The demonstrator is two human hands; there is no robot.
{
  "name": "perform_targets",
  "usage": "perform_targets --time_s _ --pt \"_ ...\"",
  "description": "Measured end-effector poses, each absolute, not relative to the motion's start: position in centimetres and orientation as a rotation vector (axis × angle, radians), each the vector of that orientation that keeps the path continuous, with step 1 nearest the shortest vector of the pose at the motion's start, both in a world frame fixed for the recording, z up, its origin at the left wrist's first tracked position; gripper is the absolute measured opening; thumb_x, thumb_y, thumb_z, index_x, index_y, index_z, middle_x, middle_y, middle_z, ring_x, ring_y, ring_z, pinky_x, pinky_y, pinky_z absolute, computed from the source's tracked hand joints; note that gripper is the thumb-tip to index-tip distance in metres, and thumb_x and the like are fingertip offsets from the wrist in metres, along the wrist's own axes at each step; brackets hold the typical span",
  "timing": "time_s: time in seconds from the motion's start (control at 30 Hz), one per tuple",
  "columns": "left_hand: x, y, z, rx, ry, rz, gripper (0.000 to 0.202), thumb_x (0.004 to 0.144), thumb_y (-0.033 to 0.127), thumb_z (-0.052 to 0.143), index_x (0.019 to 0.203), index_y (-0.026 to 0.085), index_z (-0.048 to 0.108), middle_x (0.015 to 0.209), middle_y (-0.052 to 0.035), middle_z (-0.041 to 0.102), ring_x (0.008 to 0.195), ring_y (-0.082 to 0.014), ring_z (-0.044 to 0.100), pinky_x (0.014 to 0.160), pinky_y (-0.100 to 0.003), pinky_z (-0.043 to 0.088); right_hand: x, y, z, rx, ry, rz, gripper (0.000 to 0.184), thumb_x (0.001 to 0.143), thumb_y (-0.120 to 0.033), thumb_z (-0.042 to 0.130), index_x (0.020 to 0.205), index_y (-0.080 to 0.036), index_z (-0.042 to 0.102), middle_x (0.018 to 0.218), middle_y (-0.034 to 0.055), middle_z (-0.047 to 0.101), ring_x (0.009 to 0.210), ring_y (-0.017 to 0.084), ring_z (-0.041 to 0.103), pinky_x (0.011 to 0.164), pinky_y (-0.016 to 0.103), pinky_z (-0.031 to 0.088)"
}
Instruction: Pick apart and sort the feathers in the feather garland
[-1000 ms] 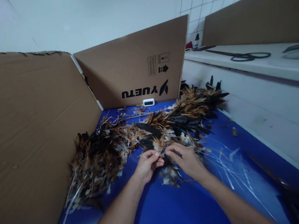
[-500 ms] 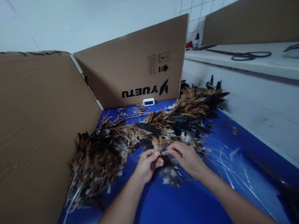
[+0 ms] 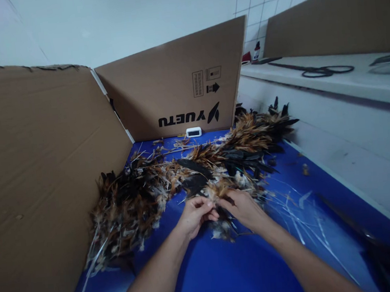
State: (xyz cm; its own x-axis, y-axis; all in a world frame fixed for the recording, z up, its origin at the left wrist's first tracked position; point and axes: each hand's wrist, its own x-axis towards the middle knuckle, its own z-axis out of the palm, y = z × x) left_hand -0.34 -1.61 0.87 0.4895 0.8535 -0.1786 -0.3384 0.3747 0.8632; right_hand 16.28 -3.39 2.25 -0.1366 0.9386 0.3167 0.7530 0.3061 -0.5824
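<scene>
Tall cardboard panels [image 3: 174,83] are standing along the left and far sides of the blue table [image 3: 229,272], probably for penning in the loose feathers [image 3: 128,213] that are lying from near left to far right. In the near middle, the left hand [image 3: 197,216] is pinching the base of a brown tuft [image 3: 216,188], seemingly for steadiness, while the right hand [image 3: 244,208] is half curling against its right side, its grip too hidden for me to tell.

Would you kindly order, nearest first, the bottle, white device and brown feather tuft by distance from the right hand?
1. Brown feather tuft, at the right hand
2. White device, ahead by the cardboard
3. Bottle, on the right shelf
</scene>
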Motion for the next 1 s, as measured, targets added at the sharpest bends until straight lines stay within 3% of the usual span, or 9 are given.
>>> perform_targets --time_s 0.17,0.33,0.47,0.63,0.83,1.0 --pt "-0.22 -1.63 0.86 0.908 0.706 0.872 0.027 0.063 0.032 0.076 0.065 0.010 0.061 0.051 -0.0025 0.059 0.044 -0.0077 0.052 0.049 -0.019 0.042 16.07 -3.43 2.17 -1.447 -1.818 0.547 0.025 0.083 -0.028 0.048 0.062 -0.019 0.059 0.059 0.0000 0.062 0.056 0.015 0.055 0.055 0.025 0.039" --pt "-0.18 -1.59 0.83 0.871 0.702 0.917 0.025 0.065 0.031 0.074 0.066 0.010 0.062 0.048 -0.0007 0.057 0.042 -0.0060 0.048 0.048 -0.018 0.037 16.00 -3.36 2.23 -1.340 -1.600 0.867 0.018 0.077 -0.032 0.056 0.079 -0.016 0.064 0.074 0.0019 0.068 0.069 0.017 0.060 0.063 0.027 0.046" --pt "-0.23 -1.49 0.81 0.847 0.705 0.931 0.025 0.064 0.031 0.075 0.066 0.011 0.061 0.047 0.0000 0.056 0.042 -0.0060 0.047 0.048 -0.018 0.035 15.93 -3.27 2.57 -1.271 -1.480 1.006 0.023 0.071 -0.034 0.064 0.083 -0.015 0.064 0.077 0.0042 0.068 0.070 0.018 0.061 0.065 0.030 0.048" --pt "-0.21 -1.44 0.78 0.842 0.703 0.922 0.027 0.063 0.033 0.075 0.067 0.011 0.061 0.047 0.0006 0.056 0.041 -0.0059 0.046 0.048 -0.018 0.034 15.88 -3.22 2.37 -1.219 -1.439 1.075 0.021 0.072 -0.030 0.063 0.085 -0.015 0.065 0.083 0.0056 0.069 0.076 0.019 0.061 0.072 0.031 0.048" --pt "-0.39 -1.14 0.30 0.781 0.702 0.958 0.023 0.065 0.030 0.074 0.068 0.010 0.062 0.049 0.0011 0.055 0.042 -0.0046 0.045 0.048 -0.017 0.035 16.06 -3.15 2.27 -1.272 -1.412 1.072 0.027 0.072 -0.032 0.062 0.092 -0.015 0.064 0.077 0.0035 0.067 0.066 0.017 0.059 0.063 0.029 0.047" --pt "-0.50 -0.82 0.04 0.768 0.669 0.964 0.021 0.068 0.028 0.071 0.072 0.008 0.065 0.048 0.0008 0.053 0.041 -0.0039 0.044 0.047 -0.016 0.034 16.15 -3.25 2.66 -1.238 -1.338 1.115 0.018 0.068 -0.029 0.064 0.079 -0.015 0.062 0.070 0.0023 0.065 0.064 0.016 0.059 0.063 0.028 0.047"
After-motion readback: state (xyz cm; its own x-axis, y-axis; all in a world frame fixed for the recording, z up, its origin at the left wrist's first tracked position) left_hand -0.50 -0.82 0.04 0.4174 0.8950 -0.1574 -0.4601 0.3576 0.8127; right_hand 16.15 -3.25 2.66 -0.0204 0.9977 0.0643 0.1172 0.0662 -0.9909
